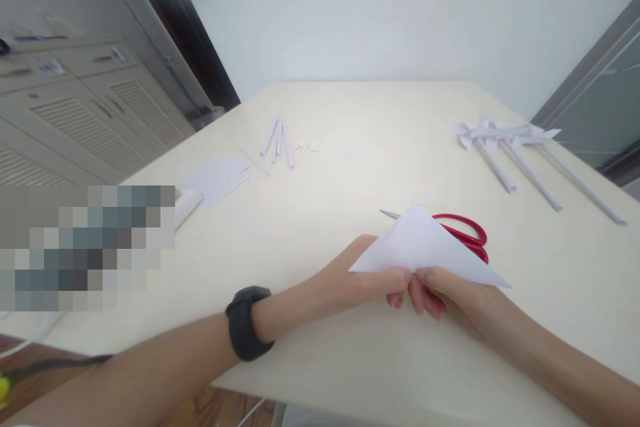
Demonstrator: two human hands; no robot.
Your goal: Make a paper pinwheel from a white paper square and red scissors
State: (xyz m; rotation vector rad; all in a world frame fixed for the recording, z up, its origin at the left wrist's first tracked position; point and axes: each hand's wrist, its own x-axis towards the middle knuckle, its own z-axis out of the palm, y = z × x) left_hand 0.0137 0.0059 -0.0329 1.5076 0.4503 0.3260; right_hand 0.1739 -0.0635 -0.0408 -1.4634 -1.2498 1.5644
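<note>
A sheet of white paper folded into a triangle (417, 243) is held above the table, its peak pointing away from me. My left hand (367, 283) pinches its lower edge near the middle, thumb on top. Right beside it, my right hand (450, 290) grips the same edge, with the two thumbs almost touching. Behind the paper lie scissors with red handles (467, 230); the paper hides their middle, and a blade tip shows to its left. A dark watch (249, 323) is on my left wrist.
Pinwheels with rolled paper sticks (530, 173) lie at the right. Several thin paper rolls (277, 140) and small scraps (307, 147) are farther back on the white table (380, 120). Paper sheets (215, 180) are stacked at the left, near a pixelated area. Cabinets (100, 107) stand beyond.
</note>
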